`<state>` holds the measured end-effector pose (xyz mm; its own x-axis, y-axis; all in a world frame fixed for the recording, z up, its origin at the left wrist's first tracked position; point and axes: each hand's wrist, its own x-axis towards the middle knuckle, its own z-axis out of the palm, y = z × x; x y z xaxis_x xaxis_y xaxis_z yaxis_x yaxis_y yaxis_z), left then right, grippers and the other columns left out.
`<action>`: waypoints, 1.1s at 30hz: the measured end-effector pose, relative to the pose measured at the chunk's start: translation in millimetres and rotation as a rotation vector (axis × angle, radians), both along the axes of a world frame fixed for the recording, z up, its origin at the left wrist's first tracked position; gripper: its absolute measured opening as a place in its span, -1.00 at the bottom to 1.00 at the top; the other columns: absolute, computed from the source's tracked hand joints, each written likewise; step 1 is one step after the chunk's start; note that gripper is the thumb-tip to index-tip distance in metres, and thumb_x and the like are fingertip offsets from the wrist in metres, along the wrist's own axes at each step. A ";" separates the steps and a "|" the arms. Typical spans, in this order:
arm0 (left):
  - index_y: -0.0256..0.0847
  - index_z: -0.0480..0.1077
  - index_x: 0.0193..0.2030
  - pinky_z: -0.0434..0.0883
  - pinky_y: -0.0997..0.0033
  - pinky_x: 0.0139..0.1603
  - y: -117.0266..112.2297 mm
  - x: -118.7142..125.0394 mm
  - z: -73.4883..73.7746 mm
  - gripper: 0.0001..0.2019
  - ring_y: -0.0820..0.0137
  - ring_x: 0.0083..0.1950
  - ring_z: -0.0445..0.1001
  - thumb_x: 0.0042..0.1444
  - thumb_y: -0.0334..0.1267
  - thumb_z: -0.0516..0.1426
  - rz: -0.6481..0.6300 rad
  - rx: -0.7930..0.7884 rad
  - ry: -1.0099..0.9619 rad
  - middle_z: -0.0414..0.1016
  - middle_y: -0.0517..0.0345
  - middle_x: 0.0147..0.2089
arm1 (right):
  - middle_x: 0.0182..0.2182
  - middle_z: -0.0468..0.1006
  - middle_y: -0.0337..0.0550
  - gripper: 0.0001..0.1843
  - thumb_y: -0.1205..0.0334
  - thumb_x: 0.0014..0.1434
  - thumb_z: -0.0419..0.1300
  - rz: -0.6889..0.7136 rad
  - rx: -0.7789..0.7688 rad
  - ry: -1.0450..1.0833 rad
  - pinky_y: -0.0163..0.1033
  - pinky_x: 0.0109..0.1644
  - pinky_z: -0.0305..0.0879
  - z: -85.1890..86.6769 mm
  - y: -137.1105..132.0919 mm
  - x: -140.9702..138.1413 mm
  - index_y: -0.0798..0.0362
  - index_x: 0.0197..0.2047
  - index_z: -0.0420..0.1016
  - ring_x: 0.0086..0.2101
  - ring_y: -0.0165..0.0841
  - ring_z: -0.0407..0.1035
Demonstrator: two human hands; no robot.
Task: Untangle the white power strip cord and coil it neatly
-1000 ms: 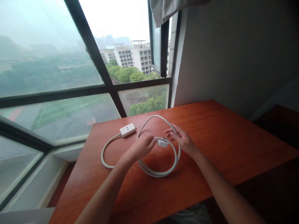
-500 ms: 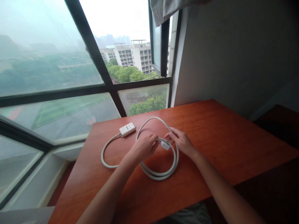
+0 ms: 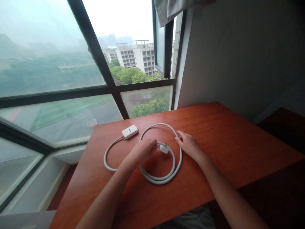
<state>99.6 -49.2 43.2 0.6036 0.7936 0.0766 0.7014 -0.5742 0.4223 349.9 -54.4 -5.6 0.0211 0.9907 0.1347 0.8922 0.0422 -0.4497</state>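
A white extension cord (image 3: 160,182) lies coiled in round loops on the wooden table. My left hand (image 3: 143,150) is closed on the cord just behind its white plug (image 3: 164,148), which sticks out to the right of the fingers with its metal prongs showing. On the right side of the outer loop, my right hand (image 3: 190,144) pinches the cord between thumb and fingers. The cord's other end runs left in a curve to a white socket block (image 3: 130,131), face up near the window. My left wrist hides part of the cord.
The reddish-brown wooden table (image 3: 214,133) stands against a dark-framed window (image 3: 114,89) and a grey wall (image 3: 233,57). Its left edge borders a low white sill (image 3: 57,162). Part of a curtain (image 3: 171,11) hangs at the top.
My left hand and the plug have moved a little left, so the inner loop shifted left too. My right hand has moved right, away from the plug, onto the outer loop.
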 end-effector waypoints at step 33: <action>-0.18 0.27 -0.19 0.27 0.39 -0.31 -10.2 21.0 -5.5 -0.87 0.31 -0.25 0.45 0.26 -0.23 -0.04 -0.206 0.187 0.243 0.47 0.07 -0.24 | -0.27 0.48 -0.14 -0.84 0.13 0.23 0.06 -0.123 -0.046 0.023 -0.26 -0.30 0.16 -0.9 -84.9 -15.8 -0.01 -0.23 0.39 -0.26 -0.27 0.41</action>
<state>120.6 -59.4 37.8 0.7676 0.6395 0.0431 0.6302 -0.7652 0.1318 334.1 -139.3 -6.5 0.1455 0.9855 0.0870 0.8786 -0.0883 -0.4694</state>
